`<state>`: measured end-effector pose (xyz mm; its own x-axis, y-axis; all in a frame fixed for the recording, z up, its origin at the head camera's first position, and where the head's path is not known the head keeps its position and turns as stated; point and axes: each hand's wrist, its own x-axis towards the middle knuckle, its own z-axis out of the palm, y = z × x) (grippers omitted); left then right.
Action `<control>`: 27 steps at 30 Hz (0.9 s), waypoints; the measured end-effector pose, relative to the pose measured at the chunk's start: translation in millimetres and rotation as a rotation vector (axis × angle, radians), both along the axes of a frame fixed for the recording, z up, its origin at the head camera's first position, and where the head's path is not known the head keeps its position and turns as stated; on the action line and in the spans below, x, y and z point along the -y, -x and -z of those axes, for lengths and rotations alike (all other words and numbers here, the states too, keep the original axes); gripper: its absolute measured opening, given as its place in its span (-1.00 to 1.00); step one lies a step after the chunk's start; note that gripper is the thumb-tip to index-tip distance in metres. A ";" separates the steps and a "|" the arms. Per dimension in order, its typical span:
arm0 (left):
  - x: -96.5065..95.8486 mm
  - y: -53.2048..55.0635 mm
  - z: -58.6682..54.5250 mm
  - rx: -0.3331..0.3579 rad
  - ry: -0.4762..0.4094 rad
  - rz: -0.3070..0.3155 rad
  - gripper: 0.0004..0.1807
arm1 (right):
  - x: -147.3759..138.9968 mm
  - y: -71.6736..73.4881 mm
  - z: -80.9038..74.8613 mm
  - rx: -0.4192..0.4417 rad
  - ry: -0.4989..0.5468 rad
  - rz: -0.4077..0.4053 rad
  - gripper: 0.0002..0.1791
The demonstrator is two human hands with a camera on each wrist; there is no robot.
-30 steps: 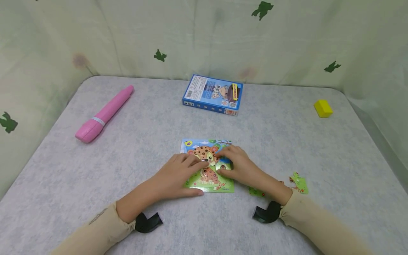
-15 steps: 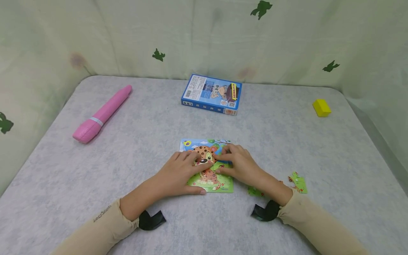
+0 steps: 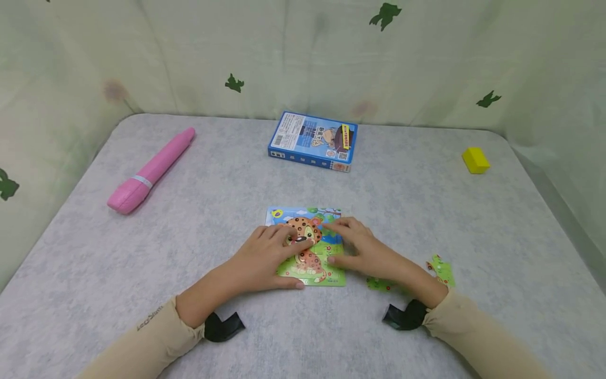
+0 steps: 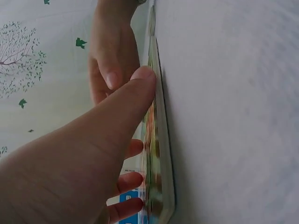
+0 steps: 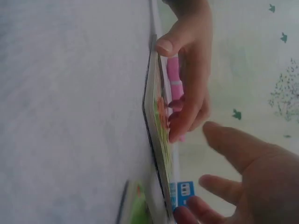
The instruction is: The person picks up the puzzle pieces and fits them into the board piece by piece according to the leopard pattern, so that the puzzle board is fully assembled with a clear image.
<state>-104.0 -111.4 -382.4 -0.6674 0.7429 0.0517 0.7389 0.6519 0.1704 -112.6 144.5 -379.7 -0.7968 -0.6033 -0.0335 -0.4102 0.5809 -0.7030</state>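
Note:
A jigsaw puzzle point(image 3: 310, 262) of a spotted leopard cub, in a flat tray frame, lies on the table in front of me. My left hand point(image 3: 265, 258) lies over its left side, fingertips on the cub's face. In the left wrist view the left thumb point(image 4: 140, 81) touches the board's near edge. My right hand point(image 3: 366, 250) is over the right side, thumb and fingers spread with nothing between them; the right wrist view shows its thumb raised off the board. Loose green puzzle pieces point(image 3: 442, 271) lie to the right, partly hidden by the right forearm.
At the back middle of the grey table point(image 3: 227, 173) lies a blue box point(image 3: 312, 140). A pink pen-shaped object point(image 3: 151, 171) is at the left, a yellow block point(image 3: 475, 160) at the far right. A pale curtain point(image 3: 189, 58) hangs behind.
The right thumb and fingers have parted and drawn back a little to the right from the puzzle's right-hand pieces. The left hand has stayed nearly still on the puzzle.

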 end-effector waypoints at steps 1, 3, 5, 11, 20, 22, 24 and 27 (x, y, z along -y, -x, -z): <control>1.5 0.0 0.2 0.012 -0.012 0.000 -0.17 | -3.0 -1.7 -1.7 0.026 0.042 0.014 -0.30; 5.9 0.0 0.9 0.036 -0.049 0.003 -0.15 | -9.2 -6.6 -5.9 0.047 0.115 0.044 -0.28; 11.8 -1.0 1.4 0.059 -0.099 -0.007 -0.12 | -16.4 -13.4 -10.8 0.022 0.149 0.070 -0.27; 34.7 -10.7 1.9 0.138 -0.184 -0.132 -0.01 | -41.9 -35.2 -17.6 -0.111 0.149 0.129 -0.18; 56.5 -21.7 6.7 0.217 -0.249 -0.205 -0.09 | -69.6 -55.7 -4.4 -0.137 0.086 0.161 -0.10; 58.8 -22.2 8.7 0.222 -0.260 -0.211 -0.10 | -72.6 -57.0 -1.5 -0.111 0.061 0.167 -0.10; 60.6 -22.3 10.7 0.224 -0.271 -0.212 -0.12 | -74.8 -56.8 1.6 -0.088 0.016 0.171 -0.09; 62.3 -21.7 13.0 0.218 -0.282 -0.203 -0.14 | -77.1 -55.0 5.7 -0.070 -0.039 0.168 -0.10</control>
